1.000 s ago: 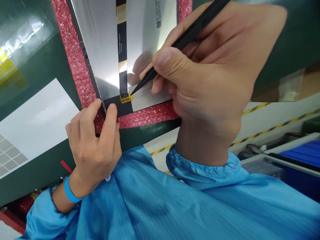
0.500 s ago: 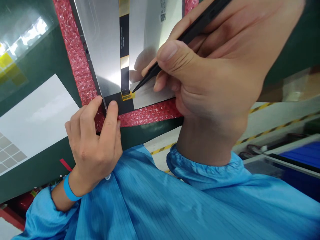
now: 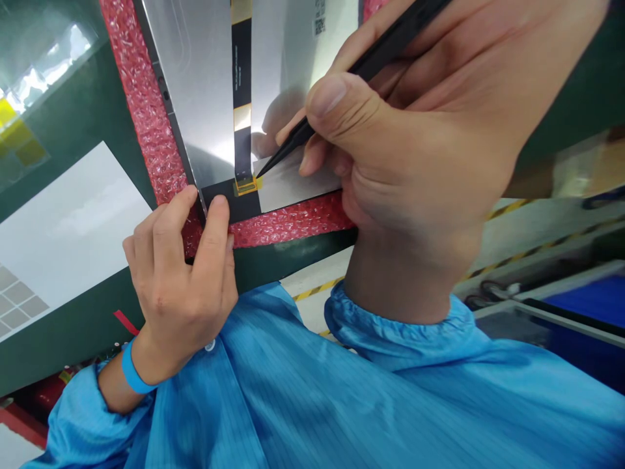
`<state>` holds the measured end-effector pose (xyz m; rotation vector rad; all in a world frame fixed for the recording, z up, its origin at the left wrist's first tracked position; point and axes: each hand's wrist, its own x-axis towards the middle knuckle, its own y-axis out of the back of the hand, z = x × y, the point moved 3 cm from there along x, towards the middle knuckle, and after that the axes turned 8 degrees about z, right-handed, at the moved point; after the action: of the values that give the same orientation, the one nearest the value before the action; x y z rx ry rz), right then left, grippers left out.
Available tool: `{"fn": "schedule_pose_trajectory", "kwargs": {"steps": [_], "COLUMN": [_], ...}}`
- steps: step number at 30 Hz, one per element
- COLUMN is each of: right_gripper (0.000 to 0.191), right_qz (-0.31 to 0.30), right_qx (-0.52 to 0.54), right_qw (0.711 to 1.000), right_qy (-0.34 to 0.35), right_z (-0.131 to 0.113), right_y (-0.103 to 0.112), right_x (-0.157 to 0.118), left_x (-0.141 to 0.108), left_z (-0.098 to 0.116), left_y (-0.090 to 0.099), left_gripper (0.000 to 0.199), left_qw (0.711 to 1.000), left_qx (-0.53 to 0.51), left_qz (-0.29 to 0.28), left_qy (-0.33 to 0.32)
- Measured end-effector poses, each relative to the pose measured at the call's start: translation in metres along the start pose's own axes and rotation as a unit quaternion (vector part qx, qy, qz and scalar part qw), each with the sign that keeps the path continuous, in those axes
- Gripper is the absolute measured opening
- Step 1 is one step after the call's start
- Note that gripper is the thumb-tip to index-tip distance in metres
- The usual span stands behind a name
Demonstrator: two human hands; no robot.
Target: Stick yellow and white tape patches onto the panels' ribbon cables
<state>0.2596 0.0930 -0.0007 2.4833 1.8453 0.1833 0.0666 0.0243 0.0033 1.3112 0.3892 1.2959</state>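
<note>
A silvery display panel (image 3: 205, 111) lies back side up, with a flex cable (image 3: 243, 71) running down it to a small gold-edged connector (image 3: 247, 187) on a black strip near the bottom edge. My left hand (image 3: 180, 267) rests at the panel's lower left corner, fingers apart, one fingertip on the black strip and another at the side edge. In my right hand (image 3: 390, 137) is a pair of black tweezers (image 3: 297, 135), pinched between thumb and fingers. Their fine tip is at the right end of the connector; whether it touches cannot be made out.
Pink bubble wrap (image 3: 293, 221) lies under the panel on a green table mat (image 3: 97, 195). To the left lies a white sheet (image 3: 73, 228) with grey squares. Clear plastic (image 3: 53, 52) lies further back. A blue bin (image 3: 586, 306) stands at lower right.
The view has shifted very slightly. The tweezers' tip stays by the connector, and both hands keep nearly the same pose.
</note>
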Motion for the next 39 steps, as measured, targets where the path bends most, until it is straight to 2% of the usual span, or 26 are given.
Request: {"fn": "schedule_pose_trajectory", "kwargs": {"steps": [18, 24, 33, 39], "right_gripper": [0.025, 0.023, 0.023, 0.031], "right_qz": [0.000, 0.002, 0.005, 0.017], "right_qx": [-0.002, 0.006, 0.005, 0.001], "right_qw": [1.000, 1.000, 1.000, 1.000], "right_qy": [0.021, -0.002, 0.023, 0.020], "right_z": [0.002, 0.001, 0.000, 0.000], "right_y": [0.000, -0.001, -0.001, -0.002], "right_x": [0.000, 0.001, 0.000, 0.000], "left_x": [0.001, 0.000, 0.004, 0.010], "left_z": [0.002, 0.002, 0.003, 0.008], "left_y": [0.000, 0.000, 0.003, -0.003], "left_gripper": [0.041, 0.041, 0.039, 0.045], "left_qw": [1.000, 1.000, 1.000, 0.998], "left_qx": [-0.001, 0.003, -0.002, -0.022], "left_qz": [0.003, 0.000, 0.008, -0.049], "left_qy": [0.004, 0.020, 0.006, 0.012]}}
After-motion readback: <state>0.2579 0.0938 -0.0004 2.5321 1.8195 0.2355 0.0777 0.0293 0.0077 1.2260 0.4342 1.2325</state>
